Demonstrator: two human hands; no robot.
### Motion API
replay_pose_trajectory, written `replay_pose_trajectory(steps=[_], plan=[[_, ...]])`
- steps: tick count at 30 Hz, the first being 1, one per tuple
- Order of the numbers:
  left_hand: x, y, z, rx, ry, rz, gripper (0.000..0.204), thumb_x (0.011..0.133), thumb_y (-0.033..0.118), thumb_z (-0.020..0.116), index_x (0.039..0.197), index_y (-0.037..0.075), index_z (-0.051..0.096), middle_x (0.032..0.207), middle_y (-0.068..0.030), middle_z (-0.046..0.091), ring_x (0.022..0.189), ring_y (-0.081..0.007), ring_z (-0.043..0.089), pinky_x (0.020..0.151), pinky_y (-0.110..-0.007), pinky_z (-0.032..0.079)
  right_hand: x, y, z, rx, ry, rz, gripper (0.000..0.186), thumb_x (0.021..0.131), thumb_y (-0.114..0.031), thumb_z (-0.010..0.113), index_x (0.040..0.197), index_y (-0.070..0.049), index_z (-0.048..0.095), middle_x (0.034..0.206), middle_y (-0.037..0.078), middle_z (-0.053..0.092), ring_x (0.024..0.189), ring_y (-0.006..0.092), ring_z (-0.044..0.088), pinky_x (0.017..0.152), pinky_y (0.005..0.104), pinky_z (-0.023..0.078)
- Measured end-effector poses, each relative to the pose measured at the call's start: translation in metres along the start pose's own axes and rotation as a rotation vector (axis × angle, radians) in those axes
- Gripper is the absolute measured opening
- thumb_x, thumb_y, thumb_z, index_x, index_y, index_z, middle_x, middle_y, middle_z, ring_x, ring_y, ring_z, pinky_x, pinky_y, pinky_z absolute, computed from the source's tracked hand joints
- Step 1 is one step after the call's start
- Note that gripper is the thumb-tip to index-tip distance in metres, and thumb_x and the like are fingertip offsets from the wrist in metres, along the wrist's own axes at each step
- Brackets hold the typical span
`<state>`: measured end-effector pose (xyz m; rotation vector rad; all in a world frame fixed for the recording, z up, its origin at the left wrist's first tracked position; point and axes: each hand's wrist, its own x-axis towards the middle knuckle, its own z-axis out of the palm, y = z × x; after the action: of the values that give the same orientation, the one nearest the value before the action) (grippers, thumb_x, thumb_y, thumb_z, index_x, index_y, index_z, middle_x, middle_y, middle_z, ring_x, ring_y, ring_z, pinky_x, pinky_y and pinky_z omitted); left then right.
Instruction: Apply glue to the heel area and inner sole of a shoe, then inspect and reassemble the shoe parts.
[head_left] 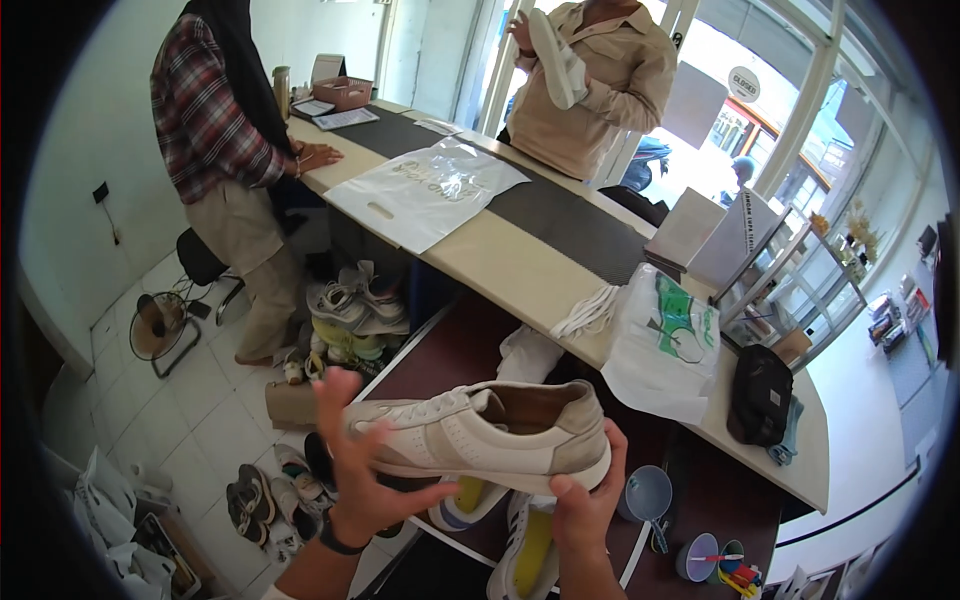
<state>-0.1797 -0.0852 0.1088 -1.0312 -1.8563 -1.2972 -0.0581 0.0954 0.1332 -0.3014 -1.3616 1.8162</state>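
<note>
A white and beige sneaker (pixel 440 425) with white laces is held up in front of me, its toe to the left and its brown-lined opening facing up. My right hand (pixel 585 505) grips it by the heel, thumb on the near side of the sole. At the toe end, my left hand (pixel 362 485) has its fingers spread and slightly blurred; whether it touches the shoe I cannot tell. Below lie a sneaker with a yellow insole (pixel 527 555) and another sneaker (pixel 465 505), partly hidden by the held shoe and my hands.
A long counter (pixel 470 265) crosses ahead, bearing a white plastic bag (pixel 425 190), white laces (pixel 585 312) and a black pouch (pixel 760 395). Cups (pixel 697 557) stand at lower right. Several shoes (pixel 270 500) line the floor at left. Across the counter, a person holds a white shoe (pixel 555 65); another person (pixel 215 110) stands left.
</note>
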Motion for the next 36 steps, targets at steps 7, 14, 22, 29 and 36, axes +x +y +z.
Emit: replay_pose_trajectory(steps=[7,14,22,29,36], plan=[[-0.034,-0.003,-0.005,-0.996,0.276,-0.797,0.114,0.063,0.046,0.087,0.147,0.012,0.018,0.151,-0.0165,0.026,0.138,-0.0309,0.032,0.114,-0.05,0.026,0.004,0.001,-0.005,0.179,0.054,0.185,0.087,0.061,-0.023,0.087,0.132,-0.003,0.04,0.121,0.009,0.054,0.114,0.0211,0.054,0.101,0.0364,0.043],[-0.03,0.023,0.004,-1.407,0.208,-0.866,0.124,0.061,0.042,0.089,0.152,0.015,0.01,0.147,-0.0172,0.035,0.137,-0.0319,0.034,0.114,-0.049,0.029,-0.001,0.022,-0.003,0.245,-0.014,0.4,0.082,0.068,-0.041,0.077,0.133,-0.006,0.039,0.13,0.01,0.048,0.123,0.0242,0.048,0.105,0.0392,0.038],[-0.031,0.032,0.01,-1.427,0.359,-0.893,0.118,0.063,0.03,0.088,0.152,0.027,0.011,0.147,-0.0211,0.032,0.138,-0.034,0.032,0.113,-0.049,0.03,-0.002,0.034,-0.001,0.215,-0.073,0.398,0.079,0.072,-0.043,0.072,0.134,-0.008,0.039,0.13,0.009,0.049,0.123,0.0231,0.049,0.104,0.0391,0.04],[-0.039,0.022,0.007,-1.226,0.364,-0.79,0.114,0.065,0.027,0.083,0.152,0.02,0.009,0.142,-0.0231,0.037,0.134,-0.0334,0.038,0.11,-0.048,0.035,-0.002,0.04,0.003,0.291,-0.12,0.435,0.062,0.085,-0.042,0.058,0.135,-0.009,0.04,0.134,0.008,0.049,0.126,0.0215,0.048,0.105,0.0393,0.039],[-0.035,0.017,0.008,-0.99,0.351,-0.632,0.115,0.065,0.03,0.083,0.148,0.009,0.007,0.137,-0.0221,0.041,0.127,-0.0315,0.045,0.106,-0.044,0.04,0.012,0.047,0.013,0.277,-0.069,0.41,0.046,0.095,-0.032,0.049,0.135,-0.009,0.041,0.139,0.01,0.047,0.129,0.0235,0.045,0.108,0.0389,0.034]])
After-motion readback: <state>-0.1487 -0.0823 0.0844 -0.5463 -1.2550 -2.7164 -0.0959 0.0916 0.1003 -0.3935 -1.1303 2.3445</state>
